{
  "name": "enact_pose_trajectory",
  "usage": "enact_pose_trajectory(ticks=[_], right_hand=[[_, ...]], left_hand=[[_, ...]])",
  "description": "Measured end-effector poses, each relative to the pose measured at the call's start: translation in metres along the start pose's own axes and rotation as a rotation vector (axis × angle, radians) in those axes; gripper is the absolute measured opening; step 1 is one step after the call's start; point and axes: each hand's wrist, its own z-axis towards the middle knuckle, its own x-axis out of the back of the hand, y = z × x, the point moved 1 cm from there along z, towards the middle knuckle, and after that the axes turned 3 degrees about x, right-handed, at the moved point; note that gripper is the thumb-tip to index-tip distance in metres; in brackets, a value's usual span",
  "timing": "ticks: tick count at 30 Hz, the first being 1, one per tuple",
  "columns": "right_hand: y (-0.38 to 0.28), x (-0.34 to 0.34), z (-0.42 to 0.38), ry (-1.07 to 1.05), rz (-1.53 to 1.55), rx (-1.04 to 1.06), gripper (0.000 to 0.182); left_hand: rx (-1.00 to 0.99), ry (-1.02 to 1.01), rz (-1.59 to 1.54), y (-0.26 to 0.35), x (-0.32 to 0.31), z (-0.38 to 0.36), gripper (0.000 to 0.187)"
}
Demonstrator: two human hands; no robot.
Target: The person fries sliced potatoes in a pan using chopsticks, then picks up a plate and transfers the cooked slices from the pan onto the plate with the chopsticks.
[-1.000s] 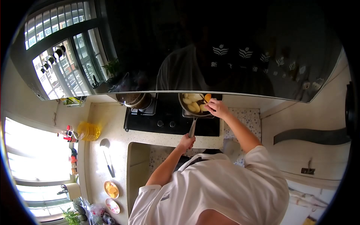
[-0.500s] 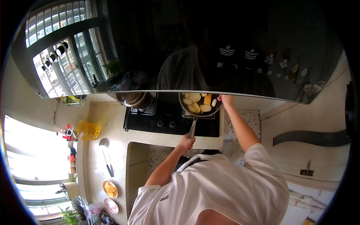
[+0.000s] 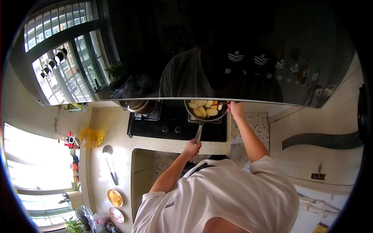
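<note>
My left hand (image 3: pixel 193 148) is wrapped around the handle of a frying pan (image 3: pixel 198 133), which sits on the right burner of the black gas stove (image 3: pixel 149 129). Several pale slices of food (image 3: pixel 211 112) and an orange-yellow piece lie in the pan. At the pan's right edge, my right hand (image 3: pixel 235 108) grips thin dark-red chopsticks (image 3: pixel 222 103) that point left over the food. The black range hood hides the far side of the pan.
Above the stove hangs the range hood (image 3: pixel 186 77), its lower edge close to my right hand. A lidded pot (image 3: pixel 138 105) occupies the left burner. On the left counter are an oil jug (image 3: pixel 91 137), a ladle or spatula (image 3: pixel 110 165), a bowl of yellow pieces (image 3: pixel 115 197) and a patterned plate (image 3: pixel 116 214).
The view has tilted up slightly, so the hood covers more of the pan. My right hand has turned, and the chopsticks now show across the pan's right side. My left hand keeps its grip.
</note>
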Motion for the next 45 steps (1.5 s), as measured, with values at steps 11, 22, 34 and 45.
enact_pose_trajectory(ticks=[11,22,34,45], right_hand=[[0.006,-0.008,-0.012,-0.203,-0.16,0.258,0.035],[-0.018,-0.029,-0.014,-0.571,-0.396,0.83,0.016],[-0.008,-0.041,-0.026,-0.526,-0.447,1.093,0.014],[-0.022,-0.045,-0.027,-0.362,-0.345,1.058,0.015]], left_hand=[[0.015,0.028,0.029,-0.002,0.0,0.003,0.01],[-0.01,0.026,0.01,0.002,-0.001,-0.002,0.012],[-0.004,0.051,0.048,0.004,0.0,-0.003,0.012],[-0.031,0.03,0.015,0.0,0.001,0.003,0.012]])
